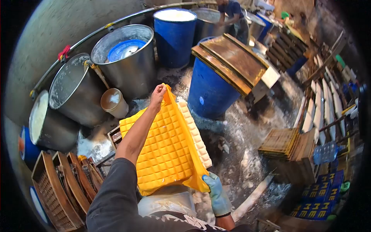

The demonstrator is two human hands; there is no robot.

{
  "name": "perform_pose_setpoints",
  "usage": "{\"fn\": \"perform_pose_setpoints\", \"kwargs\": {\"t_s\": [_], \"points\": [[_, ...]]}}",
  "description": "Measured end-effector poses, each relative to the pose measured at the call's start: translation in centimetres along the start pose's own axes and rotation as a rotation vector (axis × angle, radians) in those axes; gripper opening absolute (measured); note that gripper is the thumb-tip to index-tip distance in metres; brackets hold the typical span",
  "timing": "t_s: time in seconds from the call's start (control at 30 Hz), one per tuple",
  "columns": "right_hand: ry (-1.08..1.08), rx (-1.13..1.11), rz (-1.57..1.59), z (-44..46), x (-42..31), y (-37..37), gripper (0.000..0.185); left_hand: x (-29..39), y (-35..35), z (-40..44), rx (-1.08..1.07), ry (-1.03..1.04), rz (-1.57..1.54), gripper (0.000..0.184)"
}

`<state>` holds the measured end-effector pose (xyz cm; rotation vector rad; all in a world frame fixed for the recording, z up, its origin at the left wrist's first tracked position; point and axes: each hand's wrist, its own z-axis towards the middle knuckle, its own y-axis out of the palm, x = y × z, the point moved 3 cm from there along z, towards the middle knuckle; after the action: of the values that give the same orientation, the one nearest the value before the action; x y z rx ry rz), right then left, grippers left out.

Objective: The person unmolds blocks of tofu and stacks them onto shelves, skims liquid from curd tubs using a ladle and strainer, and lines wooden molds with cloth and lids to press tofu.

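Note:
A yellow cloth [158,143] lies over a slab scored into small squares, its grid pattern showing through. Along the right side the cloth is lifted back, and a strip of the white, tofu-like slab [195,133] is bare. My left hand [157,96], ungloved, pinches the cloth's far corner and holds it up. At the near right corner, my right hand [216,193], in a blue-grey glove, grips the cloth's edge. Beneath the near edge is a whitish, plastic-looking container [168,199]. What supports the rest of the slab is hidden.
Large metal vats [127,73] and a blue barrel [174,42] line the wall. Wooden boards [234,58] cover another blue barrel [210,91]. Slatted wooden trays [54,189] stand at left, stacked boards [280,143] at right. A person [232,15] is at the back. The floor looks wet.

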<state>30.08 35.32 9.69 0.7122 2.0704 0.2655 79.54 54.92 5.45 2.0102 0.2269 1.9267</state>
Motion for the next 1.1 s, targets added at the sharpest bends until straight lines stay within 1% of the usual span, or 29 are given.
{"fn": "perform_pose_setpoints", "kwargs": {"t_s": [0.07,0.13,0.17,0.23,0.27,0.3,0.37,0.4,0.43,0.5,0.53,0.57,0.6,0.63,0.67,0.7,0.77,0.83,0.9,0.97,1.03,1.1], "points": [[-0.025,-0.053,-0.028,-1.7,1.5,3.6,0.037,4.9,-2.0,-2.7,0.009,0.017,-0.059,0.021],[-0.063,-0.067,-0.073,-3.8,3.4,7.9,0.034,7.4,-6.0,-3.6,-0.002,0.026,-0.071,0.021],[-0.080,-0.063,-0.087,-5.0,4.3,10.3,0.034,10.2,-7.4,-5.7,-0.010,0.036,-0.089,0.021],[-0.073,-0.115,-0.089,-7.4,6.4,15.4,0.031,17.1,-9.8,-10.9,-0.081,0.016,-0.249,0.021],[-0.070,-0.137,-0.071,-8.2,7.8,17.8,0.030,18.0,-12.3,-10.4,-0.032,0.086,-0.231,0.020],[-0.079,-0.132,-0.079,-9.3,8.9,20.1,0.030,18.7,-15.0,-10.4,-0.104,0.101,-0.323,0.019],[0.002,-0.180,-0.079,-11.7,10.2,25.8,0.029,24.1,-18.3,-13.6,-0.083,0.123,-0.387,0.016],[0.004,-0.235,-0.105,-13.0,10.5,28.8,0.031,25.0,-21.5,-12.8,-0.198,0.177,-0.406,0.016],[0.000,-0.244,-0.101,-14.1,10.9,31.8,0.031,27.5,-22.9,-14.0,-0.154,0.190,-0.427,0.016],[0.115,-0.345,-0.104,-16.1,12.0,36.8,0.034,31.8,-26.3,-15.3,-0.181,0.242,-0.448,0.017],[0.187,-0.495,-0.100,-16.7,12.7,38.5,0.036,34.8,-27.2,-17.4,-0.175,0.239,-0.424,0.017],[0.192,-0.498,-0.092,-17.0,13.4,39.9,0.036,37.2,-28.5,-18.5,-0.133,0.292,-0.359,0.018],[0.234,-0.653,-0.038,-17.4,14.3,42.0,0.036,39.5,-30.0,-19.5,-0.137,0.305,-0.329,0.018],[0.256,-0.734,-0.006,-17.9,14.9,44.0,0.036,41.6,-31.7,-20.2,-0.140,0.319,-0.298,0.019],[0.279,-0.814,0.026,-18.4,15.6,46.0,0.036,43.3,-33.4,-20.5,-0.195,0.366,-0.313,0.020],[0.283,-0.817,0.012,-19.7,15.8,48.4,0.036,45.1,-35.0,-20.9,-0.252,0.412,-0.326,0.021],[0.288,-0.825,0.010,-21.9,15.8,52.1,0.036,48.8,-37.6,-22.1,-0.239,0.444,-0.308,0.020],[0.304,-0.853,-0.070,-23.1,15.8,54.7,0.036,52.5,-40.5,-22.7,-0.142,0.553,-0.239,0.022],[0.306,-0.885,-0.040,-23.3,16.5,56.4,0.036,55.7,-43.0,-23.4,-0.125,0.560,-0.202,0.023],[0.353,-0.958,0.030,-23.2,17.2,57.5,0.035,58.0,-43.4,-25.1,-0.106,0.565,-0.169,0.024],[0.361,-0.952,0.045,-22.8,18.0,57.9,0.034,59.6,-42.6,-28.2,-0.128,0.575,-0.134,0.023],[0.297,-0.860,0.032,-21.6,19.0,57.9,0.032,59.8,-42.7,-29.3,-0.088,0.564,-0.117,0.025]]}}
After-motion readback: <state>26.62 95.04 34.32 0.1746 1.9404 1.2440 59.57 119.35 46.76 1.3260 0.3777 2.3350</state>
